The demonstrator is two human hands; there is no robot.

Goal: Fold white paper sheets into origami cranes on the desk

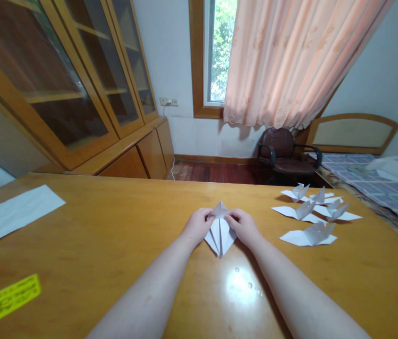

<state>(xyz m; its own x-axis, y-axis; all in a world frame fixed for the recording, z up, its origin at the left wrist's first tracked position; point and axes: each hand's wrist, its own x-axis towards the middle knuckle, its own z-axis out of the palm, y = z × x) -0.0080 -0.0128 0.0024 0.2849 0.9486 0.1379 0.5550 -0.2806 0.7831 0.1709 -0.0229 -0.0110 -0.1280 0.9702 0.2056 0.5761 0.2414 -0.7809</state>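
A sheet of white paper folded into a diamond, a half-made origami piece [221, 230], is at the middle of the table with its points facing toward and away from me. Two long narrow openings run down its near half, and the far tip is a small triangle. My left hand [201, 225] grips its left edge between thumb and fingers. On the right edge, my right hand [242, 226] pinches it the same way. The fingertips under the paper are hidden.
Several folded white paper cranes [310, 234] stand at the table's right. White paper [17, 214] lies at the far left, a yellow label [6, 301] nearer. Past the wooden table [114, 263] are an armchair [280, 148], a bed [378, 179] and a glass-door cabinet [96, 94].
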